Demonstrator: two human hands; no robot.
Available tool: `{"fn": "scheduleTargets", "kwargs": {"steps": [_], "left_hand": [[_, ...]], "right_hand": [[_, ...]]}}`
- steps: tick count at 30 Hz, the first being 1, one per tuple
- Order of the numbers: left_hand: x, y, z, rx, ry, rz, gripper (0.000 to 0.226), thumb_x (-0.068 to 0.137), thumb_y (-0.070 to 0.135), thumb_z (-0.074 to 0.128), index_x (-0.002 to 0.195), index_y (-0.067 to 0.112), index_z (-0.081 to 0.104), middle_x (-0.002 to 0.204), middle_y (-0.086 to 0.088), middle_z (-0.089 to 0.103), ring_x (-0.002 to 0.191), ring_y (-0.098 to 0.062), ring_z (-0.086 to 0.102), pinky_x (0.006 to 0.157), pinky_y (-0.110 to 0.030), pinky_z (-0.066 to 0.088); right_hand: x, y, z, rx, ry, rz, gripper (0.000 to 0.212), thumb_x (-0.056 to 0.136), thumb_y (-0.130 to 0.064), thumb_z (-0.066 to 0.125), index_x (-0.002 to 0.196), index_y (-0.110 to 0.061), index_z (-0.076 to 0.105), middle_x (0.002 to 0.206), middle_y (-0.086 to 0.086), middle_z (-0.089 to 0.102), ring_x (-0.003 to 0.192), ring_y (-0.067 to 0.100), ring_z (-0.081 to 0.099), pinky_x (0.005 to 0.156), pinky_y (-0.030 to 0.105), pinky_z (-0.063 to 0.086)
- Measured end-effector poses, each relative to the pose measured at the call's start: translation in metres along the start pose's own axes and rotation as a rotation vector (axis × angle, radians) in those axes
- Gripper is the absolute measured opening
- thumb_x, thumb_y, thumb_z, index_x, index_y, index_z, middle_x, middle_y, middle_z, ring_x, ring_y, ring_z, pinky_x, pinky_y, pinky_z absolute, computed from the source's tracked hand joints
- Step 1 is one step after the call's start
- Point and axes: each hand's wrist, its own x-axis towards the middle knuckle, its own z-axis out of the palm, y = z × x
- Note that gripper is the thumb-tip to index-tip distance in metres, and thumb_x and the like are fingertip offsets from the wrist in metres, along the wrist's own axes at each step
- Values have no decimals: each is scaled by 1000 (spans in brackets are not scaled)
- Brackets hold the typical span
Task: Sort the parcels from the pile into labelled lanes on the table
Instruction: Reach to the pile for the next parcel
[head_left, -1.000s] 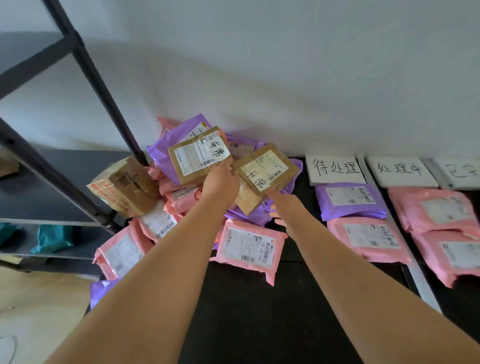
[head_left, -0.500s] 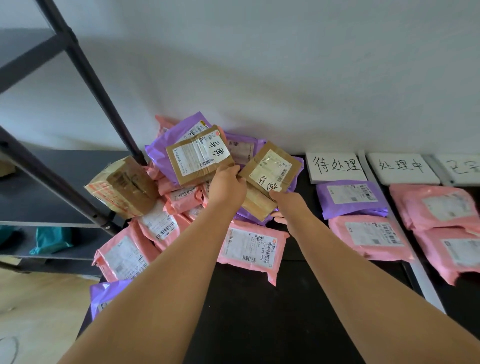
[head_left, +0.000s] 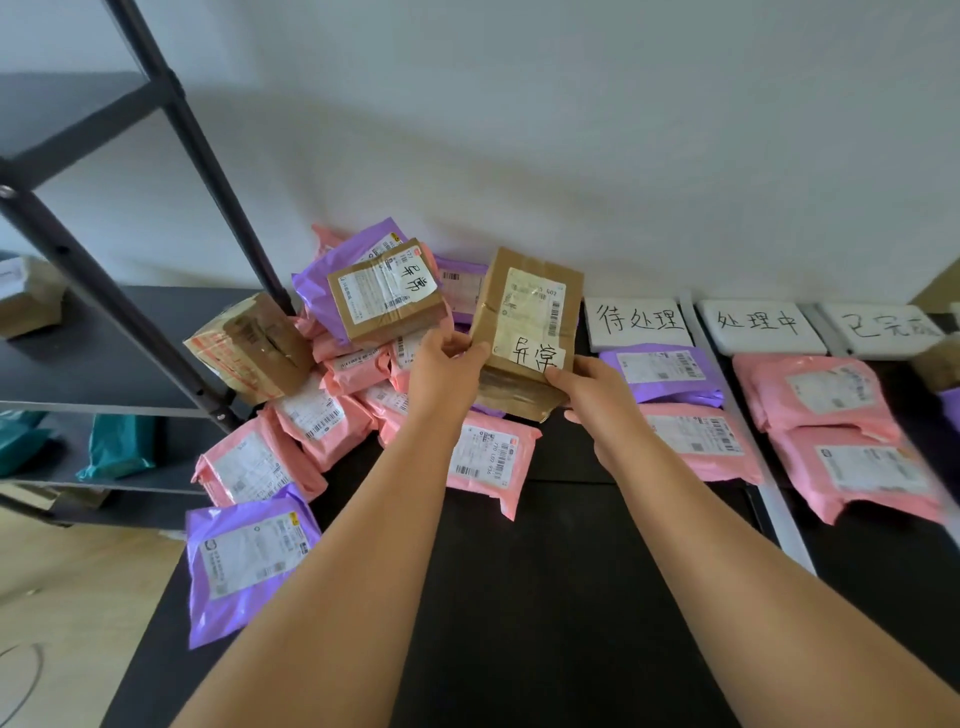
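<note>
Cardboard box (head_left: 527, 322) with the handwritten 异常 tag is now off the pile (head_left: 322, 415) and up in both hands. A second ago it lay tilted on top with the hands just closing on it. It has also turned upright, tag at the bottom, label facing the camera. Left hand (head_left: 447, 364) grips the lower left edge, thumb on the front, fingers behind. Right hand (head_left: 592, 387) pinches the lower right corner, thumb beside the tag. So both sets of fingers are closed on the box, none free. Box hangs above the tabletop (head_left: 545, 571), between the pile and the first lane sign (head_left: 639, 319). For the task: pick done, placement not yet. Catch: signs in view read 待处理, 处理中 (head_left: 756, 322), and a third sign (head_left: 883, 327) is partly cut off at the frame edge. None matches 异常. My guess is its lane is out of view, or it gets set aside. Second tagged box (head_left: 387, 296) sits on the pile with the same tag, so probably the same destination.
</note>
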Motion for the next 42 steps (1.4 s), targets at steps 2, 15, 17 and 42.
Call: {"fn": "scheduleTargets", "kwargs": {"steps": [2,15,17,42], "left_hand": [[-25,3,0,-93,0,-30,17,93,23,65,107,18,57,92,10,61,79,-3,57,59,-17,37],[-153,11,-26,-307,49,-46,33,88,43,69,114,23,68,103,7,74,98,-12,69,79,-29,53],[-166,17,-28,-334,63,-11,32,86,43,72,110,23,67,99,8,74,95,-10,70,83,-31,54],[-208,71,-96,-407,-145,183,64,70,40,85,126,24,59,112,0,72,93,-13,73,85,-36,57]], "right_hand": [[-20,-2,-12,-35,7,-50,33,95,-22,64,127,-19,57,119,-5,65,98,5,61,71,20,44],[-155,-21,-87,-255,-211,-300,41,93,-32,66,133,-31,55,122,-18,60,101,-9,52,74,12,38],[-167,-24,-95,-224,-204,-300,44,92,-30,68,134,-31,56,123,-17,63,111,-4,54,83,17,43],[-245,-73,-69,-39,21,-549,37,85,-34,74,121,-36,63,109,-18,71,104,6,68,89,41,58]]}}
